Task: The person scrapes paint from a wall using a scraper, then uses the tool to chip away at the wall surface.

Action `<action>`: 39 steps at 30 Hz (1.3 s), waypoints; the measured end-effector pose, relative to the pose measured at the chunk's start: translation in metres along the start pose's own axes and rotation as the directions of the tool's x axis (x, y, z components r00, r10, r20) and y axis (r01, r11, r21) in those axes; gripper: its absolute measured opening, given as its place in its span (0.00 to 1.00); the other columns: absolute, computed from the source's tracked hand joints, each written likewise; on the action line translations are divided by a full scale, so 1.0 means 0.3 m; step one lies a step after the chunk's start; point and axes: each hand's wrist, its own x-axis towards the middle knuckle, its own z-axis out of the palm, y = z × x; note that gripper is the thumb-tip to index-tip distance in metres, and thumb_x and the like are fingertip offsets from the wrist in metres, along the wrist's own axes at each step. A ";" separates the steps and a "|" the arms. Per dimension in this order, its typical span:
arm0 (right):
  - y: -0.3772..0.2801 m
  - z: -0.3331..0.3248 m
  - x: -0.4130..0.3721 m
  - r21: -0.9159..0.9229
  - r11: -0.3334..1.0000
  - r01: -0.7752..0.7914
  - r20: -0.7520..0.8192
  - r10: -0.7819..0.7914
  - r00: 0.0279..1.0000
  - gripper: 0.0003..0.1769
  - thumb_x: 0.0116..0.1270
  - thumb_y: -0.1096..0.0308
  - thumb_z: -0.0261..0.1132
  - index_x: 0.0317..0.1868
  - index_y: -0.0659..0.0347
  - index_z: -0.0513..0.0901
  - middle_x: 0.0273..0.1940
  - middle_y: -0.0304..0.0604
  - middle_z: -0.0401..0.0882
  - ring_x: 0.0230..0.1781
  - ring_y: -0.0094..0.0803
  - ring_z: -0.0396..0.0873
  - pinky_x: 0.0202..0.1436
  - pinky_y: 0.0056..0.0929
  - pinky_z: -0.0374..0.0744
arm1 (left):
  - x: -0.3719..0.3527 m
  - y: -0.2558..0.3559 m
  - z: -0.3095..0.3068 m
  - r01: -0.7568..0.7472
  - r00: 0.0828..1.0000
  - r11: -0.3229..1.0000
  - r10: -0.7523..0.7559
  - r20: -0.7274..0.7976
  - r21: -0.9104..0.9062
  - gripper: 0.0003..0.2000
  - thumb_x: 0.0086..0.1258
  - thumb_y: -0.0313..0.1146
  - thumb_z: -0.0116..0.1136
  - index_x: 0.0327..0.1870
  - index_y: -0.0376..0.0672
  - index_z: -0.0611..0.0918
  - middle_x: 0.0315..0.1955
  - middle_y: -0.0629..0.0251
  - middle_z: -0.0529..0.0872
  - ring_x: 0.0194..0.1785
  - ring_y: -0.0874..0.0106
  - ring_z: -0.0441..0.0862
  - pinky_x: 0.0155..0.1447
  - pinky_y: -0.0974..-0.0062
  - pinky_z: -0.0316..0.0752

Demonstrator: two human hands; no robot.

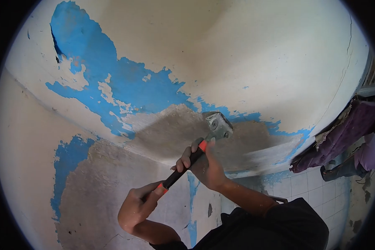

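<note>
Blue paint (139, 85) shows in ragged patches on the pale wall (254, 54) in the head view, and the scraper (177, 176) is held before it, at a bare grey area (171, 129). Its long axis goes slanting, from the left hand (138, 207) up and to the right. The left hand is folded round the lower end; the right hand (208, 168) curls round it higher — this one is nearer to the metal head (216, 125). Whether the metal touches the wall, I cannot tell. No container is visible.
</note>
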 end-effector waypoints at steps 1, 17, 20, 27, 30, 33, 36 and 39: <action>0.000 0.000 0.000 0.013 1.000 -0.004 -0.004 0.004 1.000 0.28 0.73 0.35 0.34 0.42 0.52 0.65 0.30 0.41 0.69 0.39 0.40 0.76 0.58 0.54 0.70 | 0.000 -0.002 0.007 0.000 1.000 1.000 0.000 -0.002 -0.003 0.21 0.74 0.45 0.54 0.46 0.31 0.83 0.12 0.77 0.65 0.17 0.85 0.59 0.21 0.80 0.53; 0.053 0.036 0.014 -0.007 0.997 -0.075 -0.052 0.074 0.996 0.30 0.72 0.33 0.36 0.43 0.54 0.64 0.31 0.44 0.72 0.39 0.41 0.78 0.55 0.51 0.73 | -0.036 -0.050 -0.021 0.034 0.999 0.998 -0.036 -0.036 -0.059 0.20 0.75 0.43 0.53 0.46 0.31 0.83 0.12 0.76 0.64 0.17 0.85 0.58 0.22 0.81 0.53; 0.031 0.031 0.019 -0.042 0.999 -0.021 -0.017 0.020 1.000 0.30 0.72 0.34 0.36 0.43 0.53 0.64 0.31 0.43 0.72 0.39 0.41 0.78 0.55 0.51 0.73 | -0.019 -0.014 -0.039 0.030 1.000 0.999 -0.030 0.003 -0.043 0.20 0.75 0.44 0.52 0.46 0.31 0.83 0.12 0.76 0.64 0.17 0.85 0.59 0.21 0.81 0.53; 0.017 0.024 0.009 -0.049 0.998 -0.035 -0.038 0.033 0.999 0.29 0.72 0.34 0.35 0.42 0.53 0.64 0.31 0.43 0.71 0.39 0.41 0.78 0.56 0.52 0.72 | -0.019 -0.028 -0.023 0.032 0.999 0.997 -0.032 0.000 -0.064 0.21 0.75 0.45 0.52 0.44 0.31 0.84 0.10 0.77 0.65 0.15 0.87 0.59 0.19 0.81 0.52; 0.018 0.055 0.022 -0.074 0.996 -0.054 -0.042 0.051 0.998 0.30 0.72 0.34 0.32 0.42 0.52 0.64 0.30 0.42 0.69 0.40 0.40 0.77 0.57 0.52 0.70 | -0.026 -0.017 -0.049 0.038 0.999 0.997 -0.038 0.001 -0.064 0.21 0.75 0.45 0.52 0.44 0.31 0.84 0.10 0.77 0.65 0.14 0.86 0.59 0.19 0.81 0.51; -0.004 0.027 0.010 -0.084 0.996 0.007 -0.026 -0.009 1.000 0.29 0.72 0.34 0.32 0.43 0.52 0.64 0.31 0.42 0.69 0.40 0.41 0.77 0.58 0.52 0.70 | -0.009 0.005 -0.035 -0.010 1.000 0.999 0.011 0.023 -0.040 0.21 0.75 0.45 0.52 0.45 0.31 0.84 0.10 0.77 0.65 0.14 0.86 0.59 0.18 0.82 0.51; -0.010 0.035 0.001 -0.073 0.997 -0.028 -0.037 0.026 0.999 0.29 0.73 0.34 0.32 0.43 0.52 0.64 0.31 0.42 0.69 0.40 0.41 0.77 0.58 0.52 0.70 | -0.007 -0.013 -0.020 0.014 1.000 0.997 -0.012 0.029 -0.073 0.22 0.74 0.46 0.52 0.45 0.31 0.84 0.10 0.77 0.65 0.13 0.86 0.59 0.18 0.82 0.51; 0.018 0.064 0.022 -0.067 0.995 -0.069 -0.058 0.066 0.996 0.29 0.73 0.34 0.32 0.43 0.52 0.64 0.31 0.42 0.69 0.40 0.41 0.77 0.57 0.52 0.70 | -0.033 -0.024 -0.051 0.040 0.999 0.997 -0.041 -0.011 -0.068 0.22 0.74 0.47 0.52 0.44 0.31 0.84 0.10 0.76 0.66 0.13 0.85 0.59 0.18 0.82 0.52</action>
